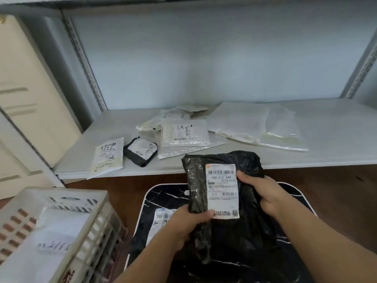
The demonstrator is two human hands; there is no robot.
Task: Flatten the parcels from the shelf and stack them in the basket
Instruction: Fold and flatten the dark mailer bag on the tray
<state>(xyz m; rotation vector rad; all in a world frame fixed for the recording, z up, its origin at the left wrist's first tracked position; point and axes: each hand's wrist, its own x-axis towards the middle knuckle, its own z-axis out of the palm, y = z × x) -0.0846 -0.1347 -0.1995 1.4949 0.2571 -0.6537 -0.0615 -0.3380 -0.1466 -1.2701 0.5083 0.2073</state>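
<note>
I hold a black plastic parcel (246,217) with a white shipping label in front of me, above a black marble-patterned mat (161,198). My left hand (187,221) grips its lower left edge, thumb on the label's bottom corner. My right hand (263,193) grips its right side, thumb at the label's edge. The white slatted basket (95,227) stands at the lower left and holds a white parcel (55,240) with handwriting. Several parcels lie on the white shelf (336,139): a small white one (107,155), a small black one (140,151), and a bubble mailer (184,132).
Large white bags (257,125) lie on the shelf's right half. Another labelled parcel (163,218) lies on the mat under my left hand. A metal shelf upright (87,64) rises at the left, beside a cream door (26,94). Brown floor shows below the shelf.
</note>
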